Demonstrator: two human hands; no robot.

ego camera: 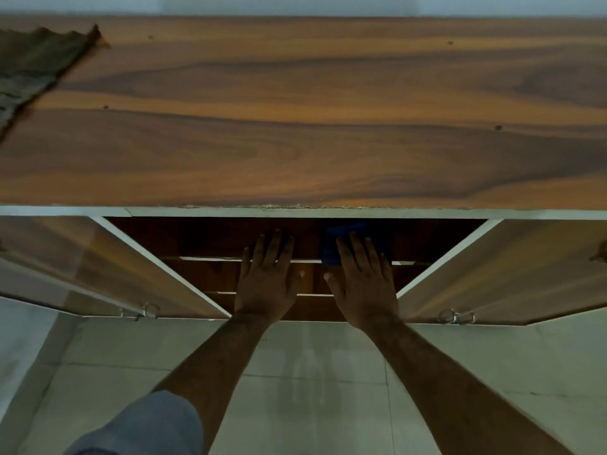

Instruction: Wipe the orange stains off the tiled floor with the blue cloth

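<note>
Both my arms reach forward into an open wooden cabinet (295,126). My right hand (361,280) lies flat, fingers spread, on top of the blue cloth (345,233), which rests on a shelf inside the cabinet. My left hand (266,277) is flat with fingers apart beside it, over the shelf edge, holding nothing. The pale tiled floor (312,389) lies below my arms. I see no orange stains on the visible tiles.
Two cabinet doors stand open, left door (108,267) and right door (512,274), each with a metal ring latch. A dark fringed cloth (29,70) lies on the cabinet top at the far left. My knee in grey fabric (147,428) is at the bottom left.
</note>
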